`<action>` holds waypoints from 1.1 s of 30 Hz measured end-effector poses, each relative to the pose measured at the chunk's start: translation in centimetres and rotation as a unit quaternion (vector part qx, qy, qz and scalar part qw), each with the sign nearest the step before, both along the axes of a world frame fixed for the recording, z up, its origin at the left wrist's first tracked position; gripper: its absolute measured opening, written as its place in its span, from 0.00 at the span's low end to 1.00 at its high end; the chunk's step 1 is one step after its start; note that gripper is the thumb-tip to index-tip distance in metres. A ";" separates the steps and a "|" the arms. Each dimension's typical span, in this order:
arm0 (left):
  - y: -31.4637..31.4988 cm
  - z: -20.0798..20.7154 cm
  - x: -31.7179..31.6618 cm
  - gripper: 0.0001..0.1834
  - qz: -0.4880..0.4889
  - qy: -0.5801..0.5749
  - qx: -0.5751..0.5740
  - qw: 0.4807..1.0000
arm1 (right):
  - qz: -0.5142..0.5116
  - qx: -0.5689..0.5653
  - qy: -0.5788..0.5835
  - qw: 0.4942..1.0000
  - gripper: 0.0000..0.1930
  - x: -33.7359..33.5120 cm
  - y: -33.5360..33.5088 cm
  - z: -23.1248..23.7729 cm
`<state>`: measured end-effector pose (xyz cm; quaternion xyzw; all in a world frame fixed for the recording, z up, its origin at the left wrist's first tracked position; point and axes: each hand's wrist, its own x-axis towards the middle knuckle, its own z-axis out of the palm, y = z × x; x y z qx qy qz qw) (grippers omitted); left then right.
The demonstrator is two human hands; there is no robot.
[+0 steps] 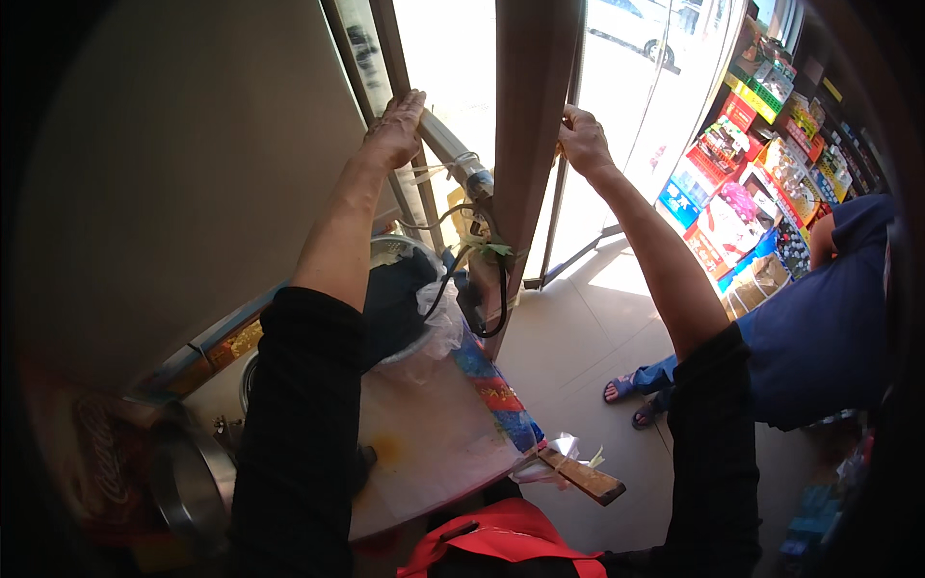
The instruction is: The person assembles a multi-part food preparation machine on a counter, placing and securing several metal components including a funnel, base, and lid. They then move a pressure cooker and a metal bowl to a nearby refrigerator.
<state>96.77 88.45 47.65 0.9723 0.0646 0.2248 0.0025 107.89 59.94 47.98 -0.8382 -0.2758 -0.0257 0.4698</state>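
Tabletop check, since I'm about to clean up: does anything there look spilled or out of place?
Yes: an orange-yellow stain stands out on the pale tabletop, near the black left sleeve; I can't tell whether it's wet. A wooden strip juts out oddly at the right corner.

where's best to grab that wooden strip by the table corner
Probably by its outer end, coming from the right with the right hand, thumb across the flat top. The wooden strip is long and narrow, and that end juts past the corner of the table, while clear plastic lies around its inner end.
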 end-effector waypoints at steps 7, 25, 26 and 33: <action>-13.0 -7.1 -14.9 0.13 0.003 -0.467 -0.395 0.791 | 0.024 0.012 0.225 0.974 0.13 -11.1 -8.0 -0.3; -21.2 -16.9 -40.1 0.09 -0.039 -0.146 -0.860 0.488 | -0.031 0.078 0.036 0.996 0.11 -41.2 -5.9 -11.6; -20.8 -17.4 -41.0 0.09 -0.027 -0.132 -0.869 0.476 | -0.071 0.071 0.121 0.988 0.13 -42.4 -6.0 -14.4; -18.7 -20.2 -47.2 0.11 0.003 -0.092 -0.938 0.334 | 0.057 0.233 0.737 0.632 0.19 -49.7 -4.6 -28.1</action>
